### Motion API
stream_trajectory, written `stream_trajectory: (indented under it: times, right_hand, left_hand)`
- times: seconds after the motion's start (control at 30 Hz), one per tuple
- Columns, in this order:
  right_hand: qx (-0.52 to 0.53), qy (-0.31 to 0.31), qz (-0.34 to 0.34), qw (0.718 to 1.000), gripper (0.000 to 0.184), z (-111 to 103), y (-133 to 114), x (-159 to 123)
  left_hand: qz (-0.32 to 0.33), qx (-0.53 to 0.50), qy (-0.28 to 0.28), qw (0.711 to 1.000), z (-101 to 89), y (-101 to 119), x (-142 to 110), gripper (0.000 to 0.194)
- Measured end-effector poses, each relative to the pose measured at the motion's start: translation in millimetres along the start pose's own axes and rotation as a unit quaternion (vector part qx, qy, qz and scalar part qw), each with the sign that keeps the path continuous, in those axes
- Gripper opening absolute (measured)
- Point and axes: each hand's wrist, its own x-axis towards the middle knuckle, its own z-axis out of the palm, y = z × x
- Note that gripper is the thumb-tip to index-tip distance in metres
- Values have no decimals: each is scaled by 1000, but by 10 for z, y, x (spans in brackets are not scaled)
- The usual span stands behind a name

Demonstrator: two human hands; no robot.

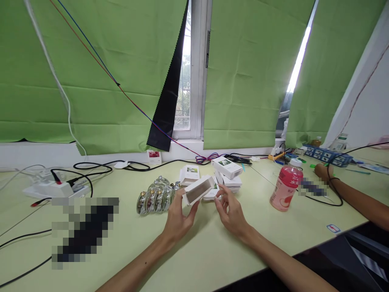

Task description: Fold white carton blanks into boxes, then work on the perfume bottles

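Daylight enters through the window gap (pixel 185 81) between the green blinds (pixel 91 81) and blows out white there. The desk (pixel 212 251) is evenly and softly lit, with faint shadows. Straight lines bow toward the picture edges. Pixelated patches blur two spots on the desk.

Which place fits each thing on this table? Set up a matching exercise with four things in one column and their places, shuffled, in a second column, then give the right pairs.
Things
1. open white box
2. shiny glass bottles
3. pink drink bottle
4. white power strip

Places
A. standing at the right, near another person's arm
B. held in the left hand, with the right hand close beside it
C. at the far left, with cables plugged in
D. lying in a cluster just left of the left hand

Pairs: 1-B, 2-D, 3-A, 4-C
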Motion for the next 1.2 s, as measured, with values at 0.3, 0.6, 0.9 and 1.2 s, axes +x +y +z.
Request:
stream_trajectory:
  times: [0.3, 0.6, 0.9, 1.2]
  right_hand:
    - [85, 16, 71, 994, 25, -79, -241, 41]
    - [323, -117, 221, 913, 44, -73, -446, 80]
    - [367, -102, 318, 868, 32, -4, -450, 116]
    - [383, -95, 382, 835, 30, 55, -433, 70]
  left_hand:
    - [60, -4, -22, 998, -25, -44, 37, 52]
    - [116, 51, -8, 992, -36, -65, 40, 43]
    - [157, 68, -16, 985, -53, -51, 39, 46]
    - [165, 76, -36, 983, -35, -87, 3, 50]
